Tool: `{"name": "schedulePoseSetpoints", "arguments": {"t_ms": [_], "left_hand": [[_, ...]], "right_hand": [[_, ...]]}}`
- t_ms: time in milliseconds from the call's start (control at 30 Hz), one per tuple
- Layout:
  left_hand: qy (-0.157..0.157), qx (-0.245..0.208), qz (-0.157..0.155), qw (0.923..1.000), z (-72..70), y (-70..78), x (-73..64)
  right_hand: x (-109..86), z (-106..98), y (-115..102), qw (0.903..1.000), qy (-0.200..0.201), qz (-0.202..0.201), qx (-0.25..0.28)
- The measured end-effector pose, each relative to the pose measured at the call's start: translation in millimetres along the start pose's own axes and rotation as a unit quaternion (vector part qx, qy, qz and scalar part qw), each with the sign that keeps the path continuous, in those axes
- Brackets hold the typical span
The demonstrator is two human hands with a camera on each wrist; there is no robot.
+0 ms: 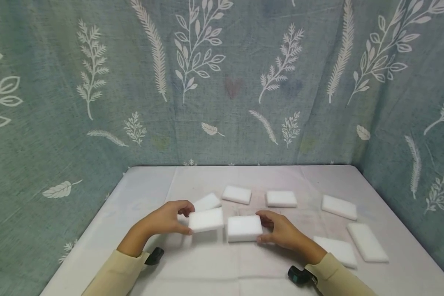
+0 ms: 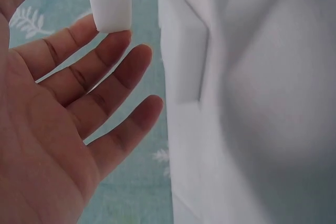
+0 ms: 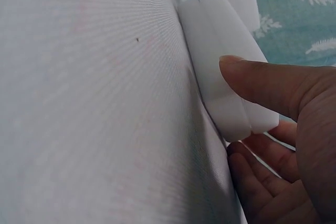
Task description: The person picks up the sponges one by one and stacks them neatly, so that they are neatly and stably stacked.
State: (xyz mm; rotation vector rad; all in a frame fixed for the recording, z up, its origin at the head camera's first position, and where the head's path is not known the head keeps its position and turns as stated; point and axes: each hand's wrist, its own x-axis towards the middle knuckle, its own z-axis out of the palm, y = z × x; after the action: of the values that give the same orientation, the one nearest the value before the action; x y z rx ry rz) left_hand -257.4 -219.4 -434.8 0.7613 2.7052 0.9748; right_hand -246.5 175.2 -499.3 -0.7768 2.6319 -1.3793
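Observation:
My left hand (image 1: 169, 218) pinches one white sponge (image 1: 206, 220) at its left end and holds it above the table. In the left wrist view, that sponge (image 2: 110, 1) sits by the index and middle fingertips while the other fingers spread out. My right hand (image 1: 281, 231) grips the right end of a stack of two white sponges (image 1: 244, 227) on the table. The seam between them shows in the right wrist view, with the thumb (image 3: 262, 80) on the near side and the other fingers round the end. The raised sponge is just left of this stack.
Behind the raised sponge lies another white sponge (image 1: 208, 201). Two more, a back-left sponge (image 1: 237, 194) and a back-middle sponge (image 1: 281, 198), lie farther off. Several others, including a far-right sponge (image 1: 367, 242), lie right on the white-covered table (image 1: 200, 265). A patterned curtain (image 1: 229, 123) surrounds it.

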Motion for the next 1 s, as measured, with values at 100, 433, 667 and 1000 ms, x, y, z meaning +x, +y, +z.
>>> {"name": "schedulePoseSetpoints", "arguments": {"t_ms": [100,433,667,1000], "left_hand": [[-0.003,-0.003,0.007,1.0000,2.6,4.1,6.2],[0.001,-0.021,0.021,0.9996,9.6,14.3,12.9],[-0.010,-0.029,0.026,0.9992,19.4,24.6,18.5],[-0.016,-0.019,0.053,0.9983,28.8,35.5,29.2]], "right_hand": [[0.5,-0.8,-1.5,1.0000,0.000,-0.002,0.005],[0.2,-1.0,-1.5,1.0000,0.000,-0.001,0.001],[-1.4,-0.9,-1.4,1.0000,-0.002,0.006,-0.004],[-1.3,-2.4,-2.8,0.9999,-0.007,0.007,0.006]]}}
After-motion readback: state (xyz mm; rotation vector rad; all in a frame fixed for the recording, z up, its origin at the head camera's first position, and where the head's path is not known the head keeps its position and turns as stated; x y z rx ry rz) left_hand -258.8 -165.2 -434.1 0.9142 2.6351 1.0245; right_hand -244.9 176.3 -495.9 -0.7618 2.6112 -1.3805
